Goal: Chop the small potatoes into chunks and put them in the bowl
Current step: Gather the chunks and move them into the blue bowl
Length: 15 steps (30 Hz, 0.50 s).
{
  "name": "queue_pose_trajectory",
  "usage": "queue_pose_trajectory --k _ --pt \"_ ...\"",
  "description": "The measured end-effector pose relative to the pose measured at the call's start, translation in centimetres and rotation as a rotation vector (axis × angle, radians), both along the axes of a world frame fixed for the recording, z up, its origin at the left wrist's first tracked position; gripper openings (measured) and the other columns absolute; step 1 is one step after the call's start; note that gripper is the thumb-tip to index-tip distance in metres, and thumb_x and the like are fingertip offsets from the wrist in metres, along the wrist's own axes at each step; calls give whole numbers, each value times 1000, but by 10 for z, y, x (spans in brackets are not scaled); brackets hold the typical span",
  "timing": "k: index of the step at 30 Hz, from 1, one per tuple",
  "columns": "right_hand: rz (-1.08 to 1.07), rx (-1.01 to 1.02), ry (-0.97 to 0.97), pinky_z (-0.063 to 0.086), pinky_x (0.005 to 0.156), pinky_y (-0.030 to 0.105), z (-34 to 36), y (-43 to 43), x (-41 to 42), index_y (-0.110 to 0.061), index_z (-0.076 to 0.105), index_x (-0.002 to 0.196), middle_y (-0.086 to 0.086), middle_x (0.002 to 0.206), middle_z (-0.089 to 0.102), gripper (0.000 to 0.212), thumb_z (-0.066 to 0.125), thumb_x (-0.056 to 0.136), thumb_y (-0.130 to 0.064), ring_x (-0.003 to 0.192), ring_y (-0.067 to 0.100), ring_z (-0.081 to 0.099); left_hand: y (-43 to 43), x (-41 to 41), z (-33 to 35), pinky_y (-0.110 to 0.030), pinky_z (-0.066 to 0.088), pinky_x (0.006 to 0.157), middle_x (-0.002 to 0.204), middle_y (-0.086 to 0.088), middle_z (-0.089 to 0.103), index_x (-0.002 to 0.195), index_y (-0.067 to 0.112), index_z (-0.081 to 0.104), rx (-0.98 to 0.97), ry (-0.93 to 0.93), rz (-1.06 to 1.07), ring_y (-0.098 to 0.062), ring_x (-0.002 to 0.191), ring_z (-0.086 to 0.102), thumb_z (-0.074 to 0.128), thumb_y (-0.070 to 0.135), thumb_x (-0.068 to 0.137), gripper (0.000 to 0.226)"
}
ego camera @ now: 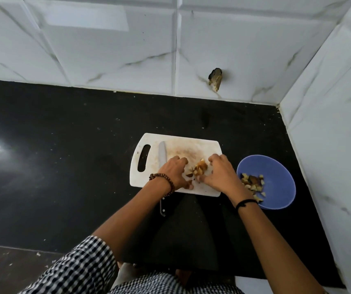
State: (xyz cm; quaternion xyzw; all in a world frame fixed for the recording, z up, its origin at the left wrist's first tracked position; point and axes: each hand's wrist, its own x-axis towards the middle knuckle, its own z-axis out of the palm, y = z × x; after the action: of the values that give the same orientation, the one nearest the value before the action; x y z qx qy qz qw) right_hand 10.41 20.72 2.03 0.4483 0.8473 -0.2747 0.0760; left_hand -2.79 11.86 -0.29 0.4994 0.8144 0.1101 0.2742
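A small heap of cut potato chunks (200,168) lies on the white cutting board (202,145). My left hand (174,171) and my right hand (221,174) cup the heap from either side, fingers curled in around the pieces. The knife (162,154) lies flat on the board under my left wrist, its blade pointing away and its handle end sticking out past the near edge. A blue bowl (276,172) stands just right of the board and holds several potato chunks (252,183).
The board and bowl sit on a black countertop (64,155) in a corner of white marble-look tiled walls. A hole (215,78) breaks the back wall tile. The counter's near edge runs below my arms.
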Motion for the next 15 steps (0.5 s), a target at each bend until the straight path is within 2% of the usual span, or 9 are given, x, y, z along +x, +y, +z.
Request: queue_pose_trajectory --k 3,8,12,15 --pt "64 -103 -44 44 101 34 4 7 -4 -15 42 141 7 141 33 79 85 78 -36 125 26 48 4 1 1 -35 48 94 120 -4 49 127 14 47 -22 17 -29 -21 108 52 86 34 63 78" --pt "145 -93 -20 44 96 29 2 5 -6 -20 46 138 6 135 40 66 82 82 -21 123 24 50 11 2 4 -33 51 91 115 -5 55 117 14 60 42 6 -34 -21 101 58 86 20 66 58" --pt "106 -111 44 51 100 36 -1 -1 -7 -20 49 132 7 130 46 58 81 83 -21 115 23 55 14 3 9 -34 53 89 110 -4 60 113 13 65 73 -55 10 -19 96 61 85 11 66 51" --pt "83 -146 68 51 101 38 1 -3 -9 -19 47 133 7 131 49 60 81 83 -22 116 23 55 16 6 11 -32 56 86 104 -3 68 109 11 68 89 -153 63 -16 94 65 79 1 70 42"
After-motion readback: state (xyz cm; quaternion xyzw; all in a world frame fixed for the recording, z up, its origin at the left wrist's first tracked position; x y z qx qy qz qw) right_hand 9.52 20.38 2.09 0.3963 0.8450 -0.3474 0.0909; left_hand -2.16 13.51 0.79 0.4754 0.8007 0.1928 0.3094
